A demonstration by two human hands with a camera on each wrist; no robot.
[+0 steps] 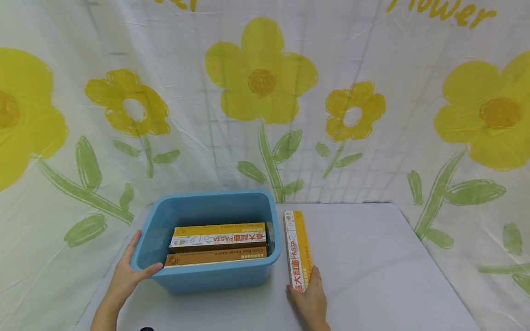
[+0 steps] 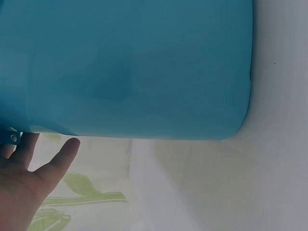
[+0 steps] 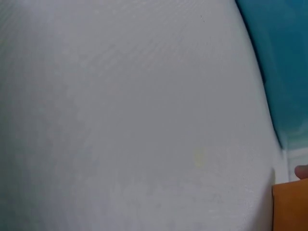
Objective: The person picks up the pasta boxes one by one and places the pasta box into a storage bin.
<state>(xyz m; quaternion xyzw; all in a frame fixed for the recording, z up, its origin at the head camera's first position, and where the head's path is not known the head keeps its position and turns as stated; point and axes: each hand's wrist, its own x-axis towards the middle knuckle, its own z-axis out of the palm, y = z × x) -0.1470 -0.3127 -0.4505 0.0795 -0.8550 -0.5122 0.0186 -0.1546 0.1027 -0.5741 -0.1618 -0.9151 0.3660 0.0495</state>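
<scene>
A light blue plastic bin stands on the left part of the table. Inside it lie a yellow-and-white pasta box and, nearer the front wall, a brown box printed "Crab Roe flavor sauce". My left hand touches the bin's front left corner, thumb on the front rim and fingers extended along the left side. To the right of the bin, another yellow-and-white pasta box lies lengthwise on the table. My right hand grips its near end between thumb and fingers.
The white-covered table extends right of the boxes. Behind it hangs a white curtain printed with yellow flowers. A small dark round object shows at the bottom edge of the head view.
</scene>
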